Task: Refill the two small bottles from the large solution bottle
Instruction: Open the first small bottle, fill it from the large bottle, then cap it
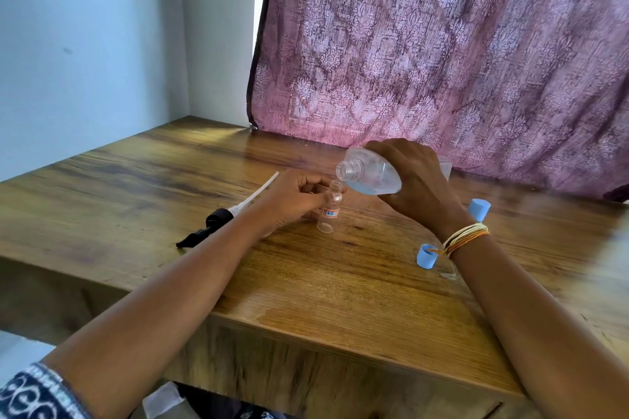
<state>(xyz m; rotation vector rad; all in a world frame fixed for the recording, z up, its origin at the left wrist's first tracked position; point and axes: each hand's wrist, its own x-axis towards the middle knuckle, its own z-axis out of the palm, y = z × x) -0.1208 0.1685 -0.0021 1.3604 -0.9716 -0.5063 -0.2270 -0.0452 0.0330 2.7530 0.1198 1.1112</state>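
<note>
Wooden table point(340, 282), pale blue walls point(85, 44), patterned mauve curtain point(442, 44).

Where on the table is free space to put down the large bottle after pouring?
Free: the wide table surface left of the pump head, and the front strip near the edge. Crowded: around the small bottle and two blue caps.

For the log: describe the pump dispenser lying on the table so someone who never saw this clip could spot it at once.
Start at the wooden table and look just beyond the left hand, on its far side from the large bottle. There lies the pump dispenser, flat on the wood. It is the only black item, with a long white tube, unlike the two blue caps by the right wrist.
</note>
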